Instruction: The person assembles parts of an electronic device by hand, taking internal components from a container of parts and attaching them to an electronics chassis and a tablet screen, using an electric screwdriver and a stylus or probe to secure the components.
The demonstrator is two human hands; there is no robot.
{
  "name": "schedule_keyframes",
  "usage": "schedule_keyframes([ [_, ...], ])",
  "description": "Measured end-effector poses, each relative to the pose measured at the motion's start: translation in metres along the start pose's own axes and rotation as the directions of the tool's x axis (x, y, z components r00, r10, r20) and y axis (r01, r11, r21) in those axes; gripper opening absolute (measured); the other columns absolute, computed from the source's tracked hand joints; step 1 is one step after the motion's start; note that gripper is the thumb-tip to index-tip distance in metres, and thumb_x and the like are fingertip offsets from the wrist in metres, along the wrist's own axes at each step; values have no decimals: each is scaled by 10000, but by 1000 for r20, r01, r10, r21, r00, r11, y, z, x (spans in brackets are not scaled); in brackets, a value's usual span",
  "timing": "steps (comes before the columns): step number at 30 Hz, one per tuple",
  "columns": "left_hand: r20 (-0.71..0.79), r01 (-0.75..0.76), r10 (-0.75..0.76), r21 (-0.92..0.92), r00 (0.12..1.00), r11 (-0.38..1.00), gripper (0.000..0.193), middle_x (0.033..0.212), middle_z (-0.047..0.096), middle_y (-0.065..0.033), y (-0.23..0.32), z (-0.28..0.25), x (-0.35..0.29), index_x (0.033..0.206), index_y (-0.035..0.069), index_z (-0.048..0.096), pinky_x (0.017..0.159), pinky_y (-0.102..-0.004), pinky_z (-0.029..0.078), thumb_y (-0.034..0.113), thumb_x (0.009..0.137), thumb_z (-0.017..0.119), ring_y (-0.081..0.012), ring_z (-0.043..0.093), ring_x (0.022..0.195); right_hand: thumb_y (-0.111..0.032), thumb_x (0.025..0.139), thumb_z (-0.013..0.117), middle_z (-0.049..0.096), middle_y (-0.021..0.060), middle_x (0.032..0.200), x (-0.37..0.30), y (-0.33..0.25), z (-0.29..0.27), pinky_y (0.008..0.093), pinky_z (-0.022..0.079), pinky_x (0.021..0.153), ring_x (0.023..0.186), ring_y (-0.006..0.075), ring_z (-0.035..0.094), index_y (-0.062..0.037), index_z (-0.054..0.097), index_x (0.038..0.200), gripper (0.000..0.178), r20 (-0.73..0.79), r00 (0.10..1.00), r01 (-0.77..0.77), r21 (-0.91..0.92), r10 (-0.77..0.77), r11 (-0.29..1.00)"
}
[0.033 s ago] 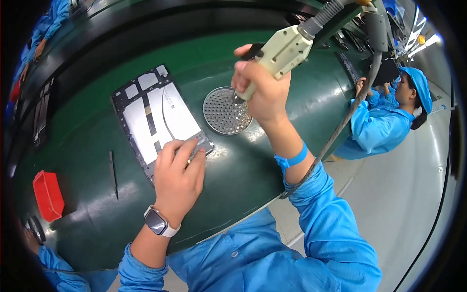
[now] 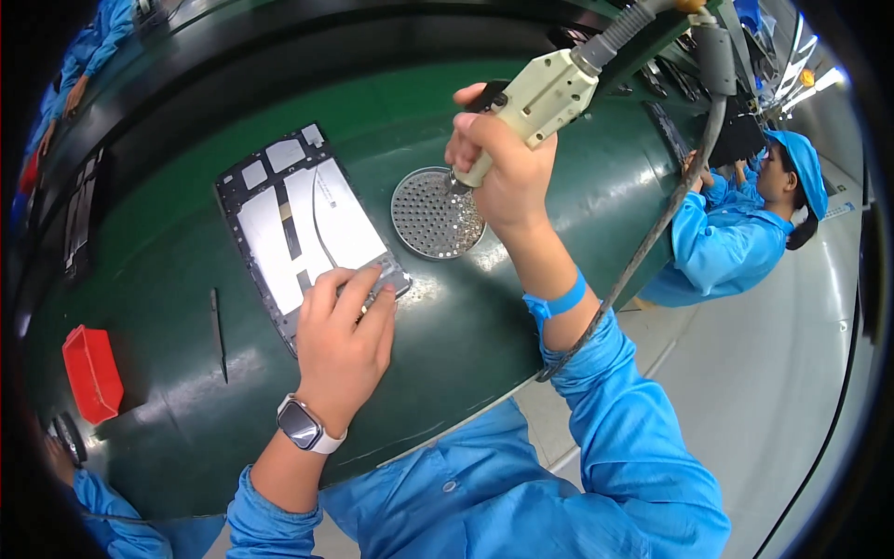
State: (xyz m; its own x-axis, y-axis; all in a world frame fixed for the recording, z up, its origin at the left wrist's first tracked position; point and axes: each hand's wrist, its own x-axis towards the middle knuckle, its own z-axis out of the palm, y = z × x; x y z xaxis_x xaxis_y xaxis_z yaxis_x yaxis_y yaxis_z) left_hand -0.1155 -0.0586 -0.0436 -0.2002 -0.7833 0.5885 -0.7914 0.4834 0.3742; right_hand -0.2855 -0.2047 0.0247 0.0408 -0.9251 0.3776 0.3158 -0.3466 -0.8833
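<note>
1. Rectangular tablet (image 2: 331, 210), black-framed with smooth pale panels, lies slanted on the glossy green table (image 2: 447, 359).
2. Left hand (image 2: 340, 326), palm down, fingers loosely spread, touches its near end.
3. Round, gridded dish (image 2: 428, 219) holds small shiny bits (image 2: 466, 226).
4. Right hand (image 2: 512, 172), raised, curls around a blocky cream driver (image 2: 548, 93), tip at the dish.

Tiny print (image 2: 331, 202) on the white panel (image 2: 348, 225) is unreadable.

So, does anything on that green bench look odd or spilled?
Nothing clearly wrong stands out. The shiny bits bunch toward the right side of the round dish, which looks uneven, but they appear contained.
</note>
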Motion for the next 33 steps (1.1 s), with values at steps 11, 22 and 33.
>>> schedule_keyframes([
  [11,41,15,-15,-15,999,1000,180,1122,665,-94,-4,2,4,958,8,725,770,-388,490,53,784,732,-272,587,980,-3,781,651,557,34,630,13,38,-13,263,426,485,496,116,523,39,617,923,152,-89,996,-17,-33,14,999],
  [22,46,14,-13,-26,999,1000,174,1127,660,-103,-3,-2,6,959,-2,722,764,-388,488,45,792,727,-275,585,992,8,785,634,555,36,621,14,41,-15,265,428,484,488,119,523,38,612,918,138,-105,994,-15,-15,13,1000],
  [33,103,-1,3,-24,995,1000,241,1164,650,-118,-6,-3,4,1003,-2,718,821,-398,505,18,763,707,-300,585,1035,11,780,636,561,35,634,14,38,-14,253,418,481,496,107,520,39,613,915,140,-93,996,10,-56,-15,998],
])
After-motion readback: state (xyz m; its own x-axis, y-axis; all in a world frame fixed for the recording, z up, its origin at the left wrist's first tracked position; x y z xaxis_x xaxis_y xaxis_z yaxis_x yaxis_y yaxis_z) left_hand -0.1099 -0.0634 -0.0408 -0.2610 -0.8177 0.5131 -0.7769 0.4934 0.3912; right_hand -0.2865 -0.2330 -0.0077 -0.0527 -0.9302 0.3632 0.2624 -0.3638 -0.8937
